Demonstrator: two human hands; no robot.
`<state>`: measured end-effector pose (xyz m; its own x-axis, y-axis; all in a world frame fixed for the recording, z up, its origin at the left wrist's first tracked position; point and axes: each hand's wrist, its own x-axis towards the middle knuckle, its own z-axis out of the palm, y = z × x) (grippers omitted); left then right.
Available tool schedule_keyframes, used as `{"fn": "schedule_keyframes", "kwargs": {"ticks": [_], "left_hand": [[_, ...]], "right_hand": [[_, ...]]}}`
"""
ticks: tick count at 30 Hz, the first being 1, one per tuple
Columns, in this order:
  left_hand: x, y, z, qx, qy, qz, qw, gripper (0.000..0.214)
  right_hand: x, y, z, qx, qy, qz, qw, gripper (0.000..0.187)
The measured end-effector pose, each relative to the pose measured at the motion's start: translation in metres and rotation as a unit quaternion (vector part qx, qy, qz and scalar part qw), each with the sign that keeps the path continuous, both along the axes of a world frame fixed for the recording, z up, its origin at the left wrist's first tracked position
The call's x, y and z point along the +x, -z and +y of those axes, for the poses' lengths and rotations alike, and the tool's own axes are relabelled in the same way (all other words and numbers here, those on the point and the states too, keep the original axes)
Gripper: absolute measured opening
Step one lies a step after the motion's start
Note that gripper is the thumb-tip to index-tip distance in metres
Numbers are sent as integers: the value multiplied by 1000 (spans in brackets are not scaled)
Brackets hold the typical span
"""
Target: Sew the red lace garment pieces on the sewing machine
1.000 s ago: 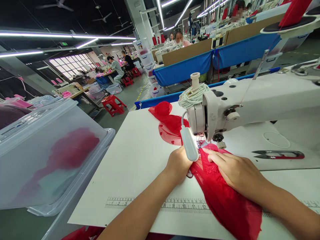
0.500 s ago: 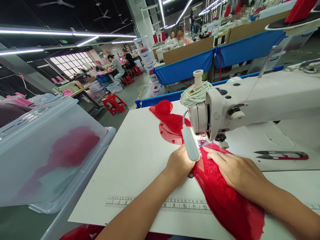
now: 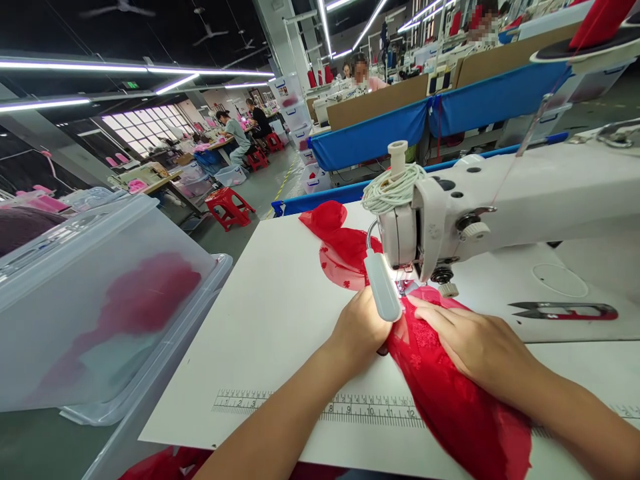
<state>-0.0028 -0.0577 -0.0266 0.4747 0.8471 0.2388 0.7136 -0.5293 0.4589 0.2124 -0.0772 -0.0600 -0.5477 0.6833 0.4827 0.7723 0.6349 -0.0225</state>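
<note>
A piece of red lace fabric (image 3: 450,393) lies on the white sewing table (image 3: 280,333) and runs under the needle of a white sewing machine (image 3: 500,200). My left hand (image 3: 357,327) rests at the fabric's left edge beside the machine's lamp (image 3: 383,287); its fingers are curled and partly hidden behind the lamp. My right hand (image 3: 475,343) lies flat on the fabric, fingers stretched toward the needle. More red fabric (image 3: 340,247) is bunched behind the machine head.
Thread snips (image 3: 563,310) lie on the table at the right. A clear plastic bin (image 3: 95,300) with red cloth inside stands at the left. A printed ruler (image 3: 370,410) runs along the table's front. Other people sit at workstations beyond a blue divider (image 3: 425,123).
Both hands stay on the fabric by the needle. The red fabric has crept slightly forward under the needle; the view has shifted a little.
</note>
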Motion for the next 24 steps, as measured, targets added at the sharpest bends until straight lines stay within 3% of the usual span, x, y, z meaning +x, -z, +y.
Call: {"fn": "schedule_keyframes", "kwargs": {"ticks": [3, 6, 12, 17, 24], "left_hand": [[0, 2, -1, 82, 76, 35, 993, 25], [0, 7, -4, 126, 75, 55, 988, 25], [-3, 20, -14, 127, 63, 147, 979, 28], [-3, 28, -15, 156, 75, 160, 972, 33], [-2, 26, -13, 149, 60, 150, 975, 42]], "right_hand": [[1, 0, 0, -1, -12, 2, 1000, 46], [1, 0, -1, 4, -26, 10, 1000, 46], [0, 2, -1, 29, -24, 30, 999, 43], [0, 5, 0, 21, -24, 17, 999, 44], [-1, 5, -2, -4, 7, 5, 1000, 46]]}}
